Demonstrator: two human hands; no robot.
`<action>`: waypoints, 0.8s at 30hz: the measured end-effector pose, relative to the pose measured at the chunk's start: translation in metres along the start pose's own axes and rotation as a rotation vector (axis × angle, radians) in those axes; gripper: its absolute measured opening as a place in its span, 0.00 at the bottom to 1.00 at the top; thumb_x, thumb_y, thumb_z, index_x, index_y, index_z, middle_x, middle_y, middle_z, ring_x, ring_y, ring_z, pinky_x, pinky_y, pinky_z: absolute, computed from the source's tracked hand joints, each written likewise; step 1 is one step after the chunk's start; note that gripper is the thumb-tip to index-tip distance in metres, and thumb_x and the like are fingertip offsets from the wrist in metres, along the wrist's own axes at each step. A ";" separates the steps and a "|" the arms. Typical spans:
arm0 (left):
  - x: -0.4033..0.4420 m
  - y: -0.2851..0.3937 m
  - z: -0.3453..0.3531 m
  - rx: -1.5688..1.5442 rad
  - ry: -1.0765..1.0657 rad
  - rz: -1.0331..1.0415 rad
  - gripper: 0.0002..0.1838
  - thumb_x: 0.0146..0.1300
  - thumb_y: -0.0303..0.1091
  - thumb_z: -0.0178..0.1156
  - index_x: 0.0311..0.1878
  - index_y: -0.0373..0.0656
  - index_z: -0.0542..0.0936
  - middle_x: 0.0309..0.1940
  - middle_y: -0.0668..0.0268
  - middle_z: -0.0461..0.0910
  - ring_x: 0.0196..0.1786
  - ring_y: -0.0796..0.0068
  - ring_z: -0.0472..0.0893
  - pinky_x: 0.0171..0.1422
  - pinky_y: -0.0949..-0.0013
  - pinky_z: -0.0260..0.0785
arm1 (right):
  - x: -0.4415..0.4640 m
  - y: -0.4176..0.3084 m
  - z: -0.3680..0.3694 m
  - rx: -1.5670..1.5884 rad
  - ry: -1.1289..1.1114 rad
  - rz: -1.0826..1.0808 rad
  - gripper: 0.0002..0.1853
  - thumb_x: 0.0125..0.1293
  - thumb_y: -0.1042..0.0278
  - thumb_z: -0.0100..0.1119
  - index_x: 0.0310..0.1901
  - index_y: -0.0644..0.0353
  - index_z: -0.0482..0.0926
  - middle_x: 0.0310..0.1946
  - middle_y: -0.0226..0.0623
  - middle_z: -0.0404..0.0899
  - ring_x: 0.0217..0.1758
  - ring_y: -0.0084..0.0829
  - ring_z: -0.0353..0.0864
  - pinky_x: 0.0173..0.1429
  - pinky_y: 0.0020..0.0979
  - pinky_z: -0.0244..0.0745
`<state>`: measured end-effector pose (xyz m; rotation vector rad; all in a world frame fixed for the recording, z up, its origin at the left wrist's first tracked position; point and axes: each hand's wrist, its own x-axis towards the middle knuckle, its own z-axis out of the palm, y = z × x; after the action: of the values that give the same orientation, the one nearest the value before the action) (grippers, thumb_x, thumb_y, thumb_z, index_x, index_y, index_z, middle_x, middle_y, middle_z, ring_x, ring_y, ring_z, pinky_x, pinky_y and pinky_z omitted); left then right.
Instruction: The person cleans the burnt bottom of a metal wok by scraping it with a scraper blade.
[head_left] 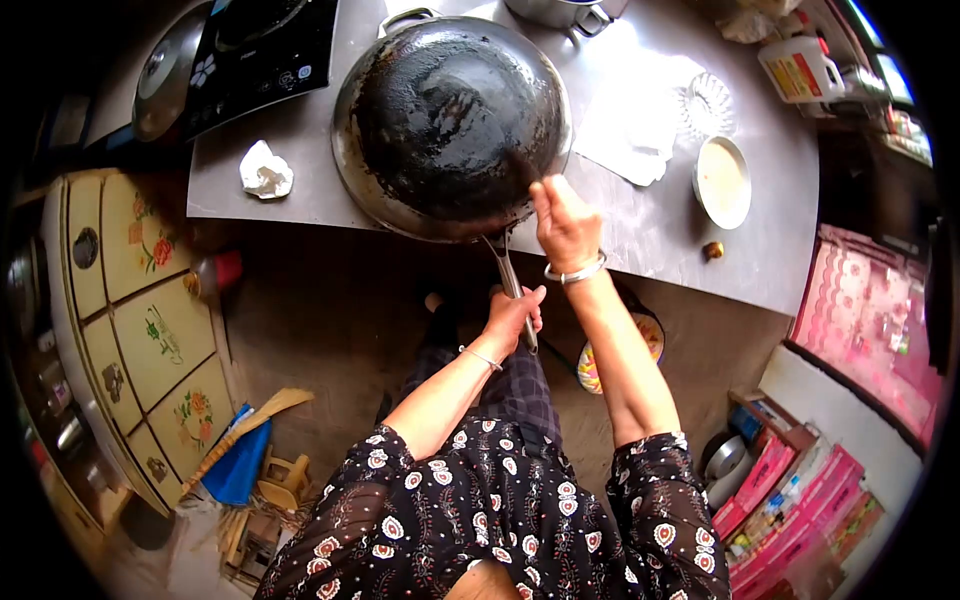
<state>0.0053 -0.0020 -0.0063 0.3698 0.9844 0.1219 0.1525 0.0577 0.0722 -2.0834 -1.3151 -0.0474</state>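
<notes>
My left hand [512,320] grasps the handle [506,265] of the upturned pan [455,120] on the desk [295,205], best firmly; my right hand [572,232] has fingers pinched near its rim, on what I can't tell.

Two hands [569,228] and two bracelets [577,273] are seen. One wok [450,120], one cooktop [262,62], one lid [163,88], one cooking pot [555,12], one white bowl [722,183], one clear dish [707,104], one crumpled tissue [266,172], one broom [245,430] and one handled jug [802,71] are counted.
</notes>
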 end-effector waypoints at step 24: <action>-0.006 0.000 0.018 -0.014 0.157 -0.004 0.14 0.59 0.37 0.66 0.35 0.48 0.67 0.18 0.67 0.69 0.18 0.71 0.72 0.24 0.64 0.70 | -0.018 0.108 -0.069 -0.029 -0.024 0.300 0.07 0.65 0.62 0.56 0.32 0.54 0.72 0.17 0.43 0.73 0.22 0.46 0.77 0.25 0.41 0.70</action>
<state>0.0174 -0.0083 0.0070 0.3498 1.1392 0.1560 0.2526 -0.0238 0.0648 -2.2905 -1.0073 0.0897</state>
